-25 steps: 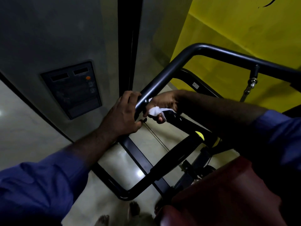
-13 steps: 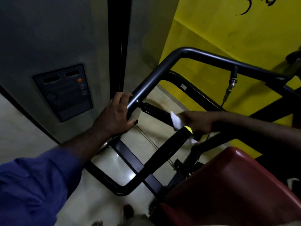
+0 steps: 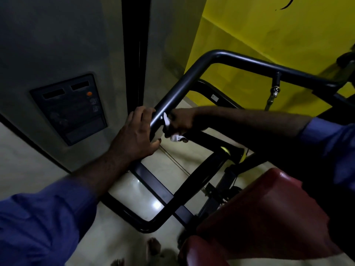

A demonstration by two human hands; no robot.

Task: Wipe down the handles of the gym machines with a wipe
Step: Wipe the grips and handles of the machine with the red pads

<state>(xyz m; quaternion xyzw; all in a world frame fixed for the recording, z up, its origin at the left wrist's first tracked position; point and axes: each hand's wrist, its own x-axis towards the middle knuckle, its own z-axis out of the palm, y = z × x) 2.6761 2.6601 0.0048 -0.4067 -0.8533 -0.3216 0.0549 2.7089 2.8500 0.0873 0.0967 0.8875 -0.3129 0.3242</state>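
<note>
The left hand [image 3: 137, 134] grips the sloping black bar [image 3: 184, 81], fingers curled over its top and thumb below. Just beside it, the right hand [image 3: 181, 121] holds a crumpled white wipe [image 3: 174, 138] in curled fingers against the same bar, above the red seat [image 3: 259, 217].

Smooth grey wall [image 3: 48, 35] at left, carrying a dark rectangular panel [image 3: 71, 110] with an orange button; black vertical strip [image 3: 135, 54] beside it. Bright yellow painted wall [image 3: 269, 31] at right. Pale glossy floor [image 3: 132, 191] — one light reflection [image 3: 156, 205].
</note>
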